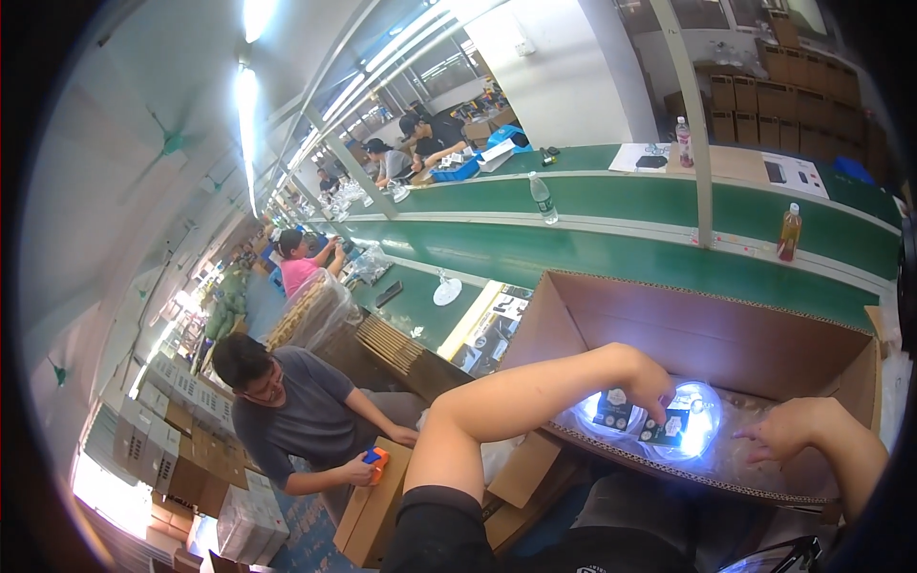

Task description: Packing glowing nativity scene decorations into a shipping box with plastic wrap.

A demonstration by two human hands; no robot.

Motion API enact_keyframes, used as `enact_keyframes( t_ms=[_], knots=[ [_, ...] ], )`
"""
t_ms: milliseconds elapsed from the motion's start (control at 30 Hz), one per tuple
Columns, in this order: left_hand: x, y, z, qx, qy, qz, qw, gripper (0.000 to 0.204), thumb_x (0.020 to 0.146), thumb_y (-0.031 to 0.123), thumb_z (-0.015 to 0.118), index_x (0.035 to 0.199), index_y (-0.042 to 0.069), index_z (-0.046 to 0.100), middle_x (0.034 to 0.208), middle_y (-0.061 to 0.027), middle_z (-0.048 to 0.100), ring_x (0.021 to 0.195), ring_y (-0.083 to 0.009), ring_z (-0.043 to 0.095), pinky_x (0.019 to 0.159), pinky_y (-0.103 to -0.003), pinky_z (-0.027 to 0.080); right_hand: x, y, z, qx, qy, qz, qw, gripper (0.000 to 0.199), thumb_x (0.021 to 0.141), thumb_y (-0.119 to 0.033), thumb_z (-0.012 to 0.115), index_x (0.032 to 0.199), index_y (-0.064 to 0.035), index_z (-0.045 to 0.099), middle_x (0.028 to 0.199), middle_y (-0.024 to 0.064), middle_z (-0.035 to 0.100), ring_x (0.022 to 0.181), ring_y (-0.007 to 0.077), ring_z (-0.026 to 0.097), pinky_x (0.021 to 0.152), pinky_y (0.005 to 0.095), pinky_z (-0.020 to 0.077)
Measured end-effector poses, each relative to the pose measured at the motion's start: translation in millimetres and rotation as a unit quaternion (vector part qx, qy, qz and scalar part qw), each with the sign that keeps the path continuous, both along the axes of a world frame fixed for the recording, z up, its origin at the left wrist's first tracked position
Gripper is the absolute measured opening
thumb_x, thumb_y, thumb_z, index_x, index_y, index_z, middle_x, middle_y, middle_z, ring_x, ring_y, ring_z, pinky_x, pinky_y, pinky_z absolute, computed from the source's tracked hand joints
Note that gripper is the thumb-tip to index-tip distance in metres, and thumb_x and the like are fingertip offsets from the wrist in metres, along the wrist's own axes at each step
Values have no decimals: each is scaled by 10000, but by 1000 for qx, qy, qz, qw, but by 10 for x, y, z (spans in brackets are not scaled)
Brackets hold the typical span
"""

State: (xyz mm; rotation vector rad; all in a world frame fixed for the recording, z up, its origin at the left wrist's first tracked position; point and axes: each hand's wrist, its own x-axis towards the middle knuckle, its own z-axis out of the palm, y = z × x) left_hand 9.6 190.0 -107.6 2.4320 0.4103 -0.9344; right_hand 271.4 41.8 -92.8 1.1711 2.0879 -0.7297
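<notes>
The left hand (pixel 652 382) reaches down into a large open cardboard box (pixel 707 334), its fingers bent and pinched on the top edge of a small dark card packet (pixel 673 423) that lies on a round clear plastic pack (pixel 693 420), brightly lit from glare. Just beside it, to the left, a second dark packet (pixel 612 409) sits on another round clear pack (pixel 602 413); the two packs lie side by side on the box floor, near its front wall. The right hand (pixel 798 428) hovers inside the same box, to the right of the packs, fingers spread apart and gripping nothing, its fingertips close to the clear wrapping that covers the box floor.

Beyond the box runs a long green worktop (pixel 611 253) with a clear water bottle (pixel 543 199), an amber drink bottle (pixel 789 232) and a red-capped bottle (pixel 684 141) standing on it. To the lower left, a co-worker in a grey shirt (pixel 301 406) leans over a smaller brown carton (pixel 377 516), holding an orange and blue tape dispenser (pixel 375 462) on it. More people work farther along the line.
</notes>
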Motion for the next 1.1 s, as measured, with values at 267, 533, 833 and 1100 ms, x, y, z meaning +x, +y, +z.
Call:
enact_keyframes(
  t_ms=[267,533,833,1100],
  knots=[
    [-40,3,47,10,13,16,1000,512,946,489,621,1227,64,673,1201,-170,691,1138,-345,638,964,-443,489,37,128,-124,3,6,27,1000,662,983,-606,483,1504,-200,450,1308,171,648,1181,389,619,990,478,504],
    [-14,26,-31,-11,12,-22,1000,534,940,498,636,1239,57,674,1240,-172,681,1162,-340,630,984,-432,482,4,141,91,85,95,37,991,582,1001,-527,511,1448,-155,512,1274,163,665,1125,390,644,959,473,525],
    [15,26,4,-65,-4,-15,998,594,943,474,647,1340,35,600,1294,-176,651,1228,-322,596,1023,-418,468,-447,278,391,263,91,189,942,381,975,-403,591,1225,-117,615,1091,108,705,1025,300,682,860,437,547],
    [1,55,15,-64,9,-11,998,575,972,437,610,1392,48,551,1332,-173,636,1242,-329,592,1038,-417,462,-533,263,45,220,200,245,923,440,960,-325,630,1347,-136,541,1355,129,596,1108,319,665,849,446,579]
  ],
)
